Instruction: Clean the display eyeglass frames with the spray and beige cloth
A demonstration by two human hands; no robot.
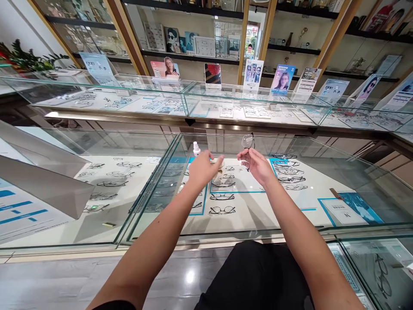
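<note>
My right hand (256, 165) pinches a pair of eyeglasses (248, 141) and holds it up above the glass counter. One lens stands above the fingertips, and a dark temple hangs down past them. To its left, my left hand (204, 168) is over the glass top with thumb and index finger apart; its other fingers are mostly hidden. A small white bottle (196, 149) shows just behind the left hand, its lower part covered. Whether the hand touches the bottle cannot be made out. Below both hands, eyeglass frames (222, 210) lie in rows inside the display case.
The glass display case (155, 185) spans the view, with more frames (290, 178) at right. A folded white card stand (38, 202) rises at left. Behind runs another glass counter (187, 97) carrying upright advertising cards (253, 77). Shelves (193, 56) line the back.
</note>
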